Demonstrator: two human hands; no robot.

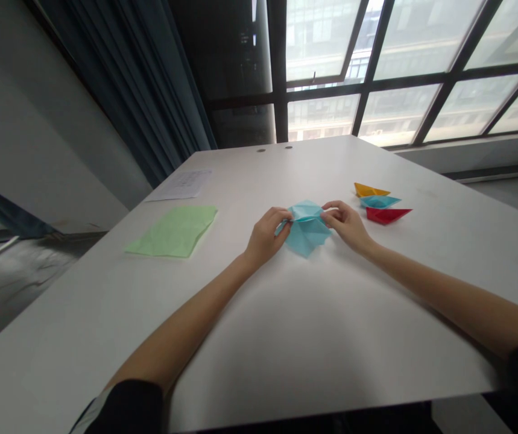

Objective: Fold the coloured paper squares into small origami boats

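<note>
A partly folded light blue paper [306, 228] lies on the white table [286, 325] in the middle. My left hand [268, 234] pinches its left side with closed fingers. My right hand [345, 223] pinches its right side, fingers curled on the paper's edge. Both forearms reach in from the near edge. Just right of my right hand stand three folded paper boats in a row: an orange boat [369, 190], a light blue boat [380, 201] and a red boat [388, 214].
A light green sheet of paper [175, 231] lies to the left. Beyond it rests a white printed sheet [181, 184]. Dark curtains [141, 90] hang at the left, and large windows [398, 66] run behind the table.
</note>
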